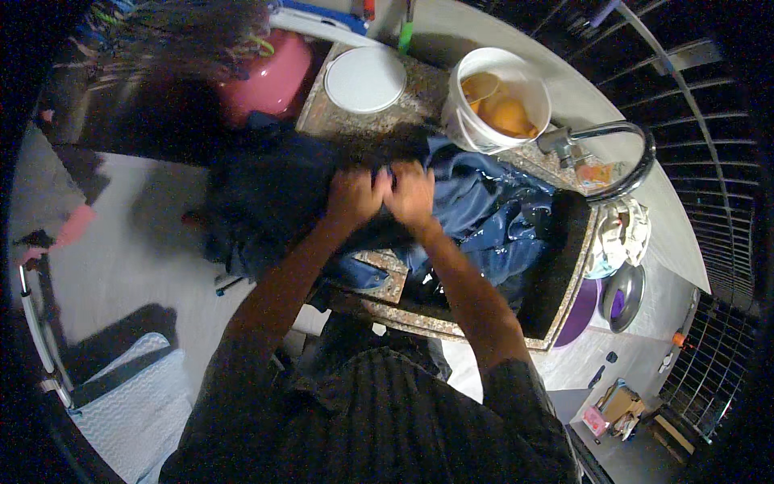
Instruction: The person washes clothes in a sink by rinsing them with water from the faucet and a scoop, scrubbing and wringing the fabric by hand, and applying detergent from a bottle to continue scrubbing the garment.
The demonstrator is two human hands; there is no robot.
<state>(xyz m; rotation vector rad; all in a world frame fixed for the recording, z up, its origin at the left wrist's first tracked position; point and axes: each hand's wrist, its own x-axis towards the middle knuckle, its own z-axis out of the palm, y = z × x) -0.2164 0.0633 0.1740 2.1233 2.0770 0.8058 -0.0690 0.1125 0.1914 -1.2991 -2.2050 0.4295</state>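
Note:
My left hand [355,192] and my right hand [411,192] are side by side, thumbs almost touching, both closed on a dark blue cloth [266,187]. The picture is somewhat blurred there, so the fingers are partly hidden. To the left, a dark bulk of the cloth hangs past the counter. On the right, its wet, shiny folds [468,196] lie down in a sink with a speckled stone rim [565,296]. A loose blue corner of fabric [360,273] rests on the speckled slab below my forearms.
Behind the sink stand a white bucket [455,118] holding orange-brown items, a round white lid [366,78] and a curved metal tap [647,148]. A pink plastic basin [281,72] sits far left. White patterned cloth [617,236] and a purple tub [578,320] flank the right side.

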